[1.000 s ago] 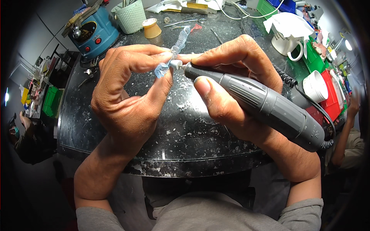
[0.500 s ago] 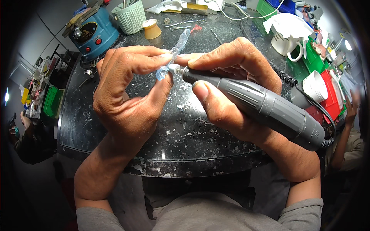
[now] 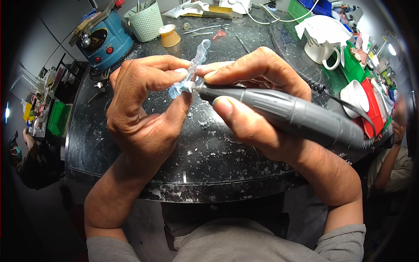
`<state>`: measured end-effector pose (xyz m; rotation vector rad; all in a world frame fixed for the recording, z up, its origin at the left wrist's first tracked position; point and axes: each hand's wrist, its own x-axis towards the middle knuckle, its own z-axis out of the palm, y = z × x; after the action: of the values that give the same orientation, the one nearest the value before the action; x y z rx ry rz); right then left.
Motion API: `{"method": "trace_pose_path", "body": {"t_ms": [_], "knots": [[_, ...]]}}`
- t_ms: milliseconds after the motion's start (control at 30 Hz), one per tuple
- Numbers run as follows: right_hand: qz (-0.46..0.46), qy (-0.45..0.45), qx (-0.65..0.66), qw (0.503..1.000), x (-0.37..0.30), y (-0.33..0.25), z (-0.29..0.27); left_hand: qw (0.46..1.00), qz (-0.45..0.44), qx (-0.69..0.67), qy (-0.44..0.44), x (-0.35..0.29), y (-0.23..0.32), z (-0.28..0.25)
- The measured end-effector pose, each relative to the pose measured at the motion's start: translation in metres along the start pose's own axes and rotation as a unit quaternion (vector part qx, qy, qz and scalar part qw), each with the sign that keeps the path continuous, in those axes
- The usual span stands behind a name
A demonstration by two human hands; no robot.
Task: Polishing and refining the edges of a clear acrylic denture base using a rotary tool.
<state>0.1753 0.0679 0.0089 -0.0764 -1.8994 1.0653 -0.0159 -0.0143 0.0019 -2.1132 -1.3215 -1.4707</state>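
Note:
My left hand [image 3: 146,102] pinches a clear, bluish dental aligner [image 3: 198,57] between thumb and fingers, with one end of it standing up past the fingertips. Wrapped in my right hand [image 3: 262,105] is a dark grey rotary handpiece [image 3: 301,111], pointing left and slanting down to the right. Its small whitish bit [image 3: 188,86] meets the aligner's lower part, close to my left thumb. Fingertips of my right hand rest near those of my left. From the handpiece's rear, a coiled black cord [image 3: 316,86] loops back over the table.
Along the back of the black speckled table [image 3: 218,161] stand a blue machine [image 3: 104,48], a pale green basket [image 3: 145,22], an amber jar [image 3: 169,36] and metal tools [image 3: 203,31]. To the right are a covered white mug [image 3: 321,48], a white cup [image 3: 354,99] and a red bin [image 3: 371,98]. Other people sit at both sides.
The handpiece has swung to a flatter slant, its rear end rising. The aligner and the bit have shifted slightly left and down, both still held.

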Motion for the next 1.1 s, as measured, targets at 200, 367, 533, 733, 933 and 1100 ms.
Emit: {"method": "trace_pose_path", "body": {"t_ms": [200, 367, 533, 733, 933, 1100], "knots": [[0.005, 0.009, 0.027, 1.000, -0.001, 0.003, -0.005, 0.999, 0.028, -0.031, -0.005, 0.000, -0.006, 0.001], [-0.048, -0.002, -0.001, 0.999, 0.001, 0.005, -0.002, 0.995, -0.001, -0.095, 0.029, 0.001, -0.003, 0.006], [-0.126, 0.124, -0.041, 0.983, 0.003, 0.007, 0.002, 0.970, -0.058, -0.229, 0.059, -0.001, -0.001, 0.018], [-0.159, 0.084, -0.139, 0.974, 0.008, 0.010, -0.011, 0.930, -0.118, -0.343, 0.067, -0.003, -0.003, 0.021], [-0.224, 0.067, -0.130, 0.964, 0.009, 0.014, -0.005, 0.911, -0.121, -0.393, 0.026, -0.004, -0.004, 0.022], [-0.201, 0.098, -0.190, 0.956, 0.011, 0.009, -0.011, 0.948, -0.065, -0.308, 0.035, 0.002, -0.002, 0.023]]}}
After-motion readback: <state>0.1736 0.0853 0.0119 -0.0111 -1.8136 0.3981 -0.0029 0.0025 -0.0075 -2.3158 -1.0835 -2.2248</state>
